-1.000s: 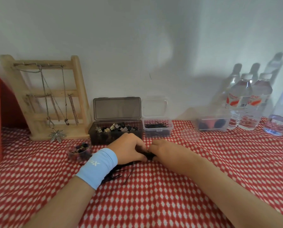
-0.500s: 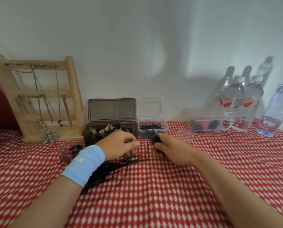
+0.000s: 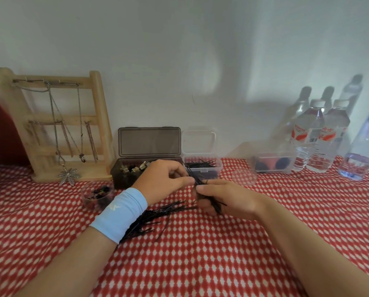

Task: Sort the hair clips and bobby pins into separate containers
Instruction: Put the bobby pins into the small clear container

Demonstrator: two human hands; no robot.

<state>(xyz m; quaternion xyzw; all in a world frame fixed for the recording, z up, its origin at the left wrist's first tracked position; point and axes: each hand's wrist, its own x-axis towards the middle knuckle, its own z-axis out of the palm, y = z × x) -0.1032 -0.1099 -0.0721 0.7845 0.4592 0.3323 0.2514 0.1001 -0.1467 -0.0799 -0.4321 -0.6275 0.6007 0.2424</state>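
At six o'clock a red-and-white cloth (image 3: 200,264) covers the table, and both forearms reach in over it from the lower corners. A blue wristband (image 3: 119,215) sits on the left wrist. Just past it, loose bobby pins (image 3: 155,217) lie in a black heap on the cloth, partly under that wrist. At the middle the two hands meet. The right hand (image 3: 226,198) has its fingers curled round a bundle of bobby pins (image 3: 197,181), thumb on top, with the pins sticking out above and below the fist. The left hand (image 3: 164,181), at nine o'clock from it, pinches the upper end of the same bundle between thumb and bent fingers. At nine o'clock from the left wrist stands a small round cup (image 3: 97,194) of dark bits, too blurred to name. Beyond the left hand, at twelve o'clock, a dark box (image 3: 121,179) with its lid raised holds hair clips (image 3: 136,167). Touching its right side, a clear box (image 3: 219,168) holds more black pins. A round clear lid (image 3: 243,177) lies at two o'clock from the hands. Against the wall a wooden stand (image 3: 97,125) hung with chains is at ten o'clock, and a shallow clear tub (image 3: 271,166) and water bottles (image 3: 320,136) are at two o'clock.
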